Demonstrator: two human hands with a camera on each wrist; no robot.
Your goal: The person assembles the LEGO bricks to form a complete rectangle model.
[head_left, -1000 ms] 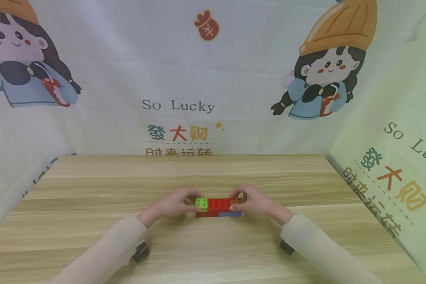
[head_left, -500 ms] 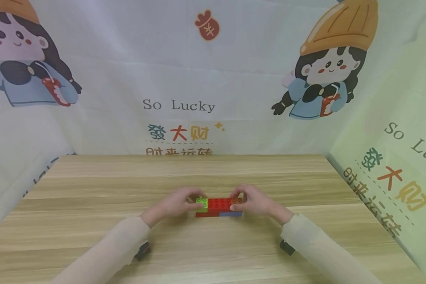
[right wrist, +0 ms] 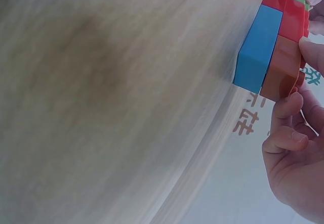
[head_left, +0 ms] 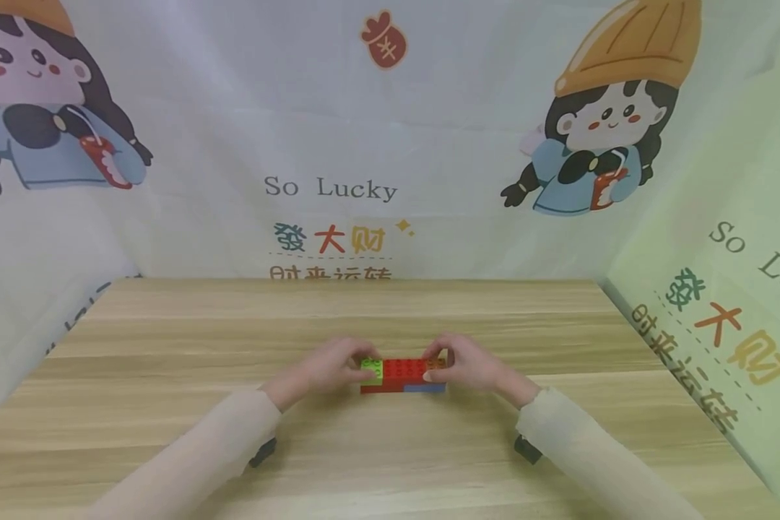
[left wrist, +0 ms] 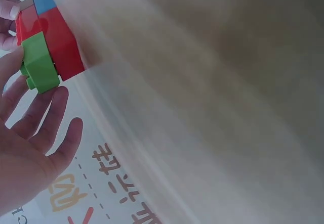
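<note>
A two-layer row of toy building bricks sits on the wooden table. Its lower layer has a red brick on the left and a blue brick on the right. On top are a green brick at the left end, another red brick in the middle and a brown brick at the right end. My left hand pinches the green brick from front and back, its other fingers spread. My right hand holds the brown brick, thumb in front near the red one. Some fingertips are hidden behind the bricks.
The wooden table extends around the bricks on all sides. A printed cloth stands behind its far edge and along the sides. Black wrist cameras sit under both sleeves.
My left hand has shifted slightly to the right, its thumb now further over the green brick. The right hand keeps its hold. The head view has tilted a little.
</note>
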